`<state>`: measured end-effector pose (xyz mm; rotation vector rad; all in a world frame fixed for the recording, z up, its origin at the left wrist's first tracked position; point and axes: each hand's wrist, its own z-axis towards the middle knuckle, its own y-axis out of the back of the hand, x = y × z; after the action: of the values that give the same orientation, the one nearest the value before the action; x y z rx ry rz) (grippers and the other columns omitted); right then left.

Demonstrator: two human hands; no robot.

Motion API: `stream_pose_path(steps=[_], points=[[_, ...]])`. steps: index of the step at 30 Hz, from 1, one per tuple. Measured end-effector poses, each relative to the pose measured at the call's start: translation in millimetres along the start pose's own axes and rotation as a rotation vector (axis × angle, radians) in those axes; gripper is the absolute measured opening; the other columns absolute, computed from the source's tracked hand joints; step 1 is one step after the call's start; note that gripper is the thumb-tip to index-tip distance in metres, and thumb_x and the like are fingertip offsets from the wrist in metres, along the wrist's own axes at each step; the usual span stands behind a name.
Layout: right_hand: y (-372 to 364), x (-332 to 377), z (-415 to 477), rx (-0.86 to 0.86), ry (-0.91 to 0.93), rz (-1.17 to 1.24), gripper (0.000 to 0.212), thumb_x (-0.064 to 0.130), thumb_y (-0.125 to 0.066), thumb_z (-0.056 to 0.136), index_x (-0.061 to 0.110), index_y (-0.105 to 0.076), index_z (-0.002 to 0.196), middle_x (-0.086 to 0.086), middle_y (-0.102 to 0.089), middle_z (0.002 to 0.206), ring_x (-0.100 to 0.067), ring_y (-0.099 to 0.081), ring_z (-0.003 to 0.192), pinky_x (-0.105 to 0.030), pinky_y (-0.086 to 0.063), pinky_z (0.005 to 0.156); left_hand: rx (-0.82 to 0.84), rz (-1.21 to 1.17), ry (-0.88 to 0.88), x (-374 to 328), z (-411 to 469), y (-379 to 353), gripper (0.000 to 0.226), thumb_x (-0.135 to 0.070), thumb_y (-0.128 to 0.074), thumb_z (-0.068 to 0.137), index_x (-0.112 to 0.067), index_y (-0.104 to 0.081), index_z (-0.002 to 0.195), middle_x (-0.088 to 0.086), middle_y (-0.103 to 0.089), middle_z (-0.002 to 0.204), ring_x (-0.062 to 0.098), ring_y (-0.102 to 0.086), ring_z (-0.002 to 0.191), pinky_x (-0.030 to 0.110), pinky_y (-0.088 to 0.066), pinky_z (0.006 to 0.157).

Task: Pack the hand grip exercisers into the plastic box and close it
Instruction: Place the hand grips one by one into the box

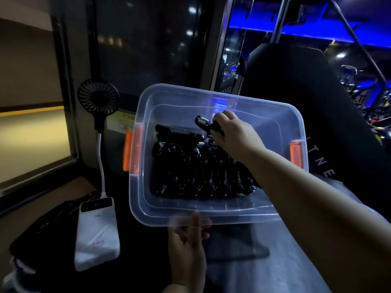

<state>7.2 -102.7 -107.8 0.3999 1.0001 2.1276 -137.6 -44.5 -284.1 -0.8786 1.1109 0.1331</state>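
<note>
The right hand's fingers grip one hand grip exerciser inside the plastic box, near its far wall, where floor room stays free. The other exercisers are heaped across the middle. The left hand meets the near rim, too blurred to tell its hold. Orange latches hang open. A fan and a power bank stand to the left of the box.

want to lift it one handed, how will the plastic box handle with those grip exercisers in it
Probably heavy for its size: the plastic box holds a dense pile of hand grip exercisers. Its thin clear walls may flex. The pile sits toward one end, so it could tip.
</note>
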Motion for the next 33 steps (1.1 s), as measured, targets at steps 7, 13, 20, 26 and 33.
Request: stream_pose_path(steps=[7, 13, 20, 26, 33], points=[[9, -8, 11, 0.003, 0.092, -0.110, 0.025, 0.029, -0.053, 0.093, 0.013, -0.054, 0.112, -0.004, -0.054, 0.114, -0.038, -0.057, 0.081, -0.040, -0.050, 0.068, -0.049, 0.027, -0.002, 1, -1, -2, 0.047, -0.045, -0.069, 0.081, -0.001, -0.052, 0.087, 0.015, -0.070, 0.070, 0.024, -0.064, 0.061, 0.026, -0.049, 0.054], [1, -30, 11, 0.074, 0.077, -0.221, 0.027, 0.028, -0.053, 0.094, 0.011, -0.055, 0.116, -0.007, -0.056, 0.117, -0.041, -0.059, 0.084, -0.039, -0.047, 0.071, -0.030, -0.024, 0.046, -3, 0, -2, 0.032, -0.030, -0.058, 0.074, -0.001, -0.047, 0.084, 0.016, -0.069, 0.066, 0.022, -0.067, 0.062, 0.022, -0.049, 0.049], [-13, -49, 10, 0.139, -0.111, -0.190, 0.026, 0.030, -0.052, 0.094, 0.016, -0.055, 0.116, -0.004, -0.054, 0.119, -0.036, -0.058, 0.094, -0.038, -0.050, 0.075, -0.021, 0.024, 0.012, -6, -2, -3, 0.036, -0.033, -0.055, 0.075, 0.001, -0.048, 0.084, 0.018, -0.069, 0.068, 0.020, -0.068, 0.061, 0.019, -0.049, 0.050], [-25, -57, 14, 0.173, -0.173, -0.166, 0.031, 0.032, -0.052, 0.094, 0.021, -0.055, 0.123, -0.004, -0.058, 0.123, -0.034, -0.057, 0.104, -0.036, -0.047, 0.082, -0.006, 0.027, 0.002, -6, 0, -3, 0.042, -0.029, -0.055, 0.078, 0.011, -0.048, 0.086, 0.017, -0.068, 0.064, 0.023, -0.066, 0.058, 0.021, -0.049, 0.049], [-39, -61, 11, 0.205, -0.175, -0.063, 0.044, 0.034, -0.047, 0.098, 0.021, -0.044, 0.140, -0.011, -0.057, 0.133, -0.030, -0.045, 0.127, -0.035, -0.024, 0.113, -0.018, 0.055, -0.016, -6, 1, -5, 0.042, -0.029, -0.055, 0.080, 0.012, -0.049, 0.086, 0.015, -0.067, 0.061, 0.021, -0.066, 0.056, 0.020, -0.048, 0.048]])
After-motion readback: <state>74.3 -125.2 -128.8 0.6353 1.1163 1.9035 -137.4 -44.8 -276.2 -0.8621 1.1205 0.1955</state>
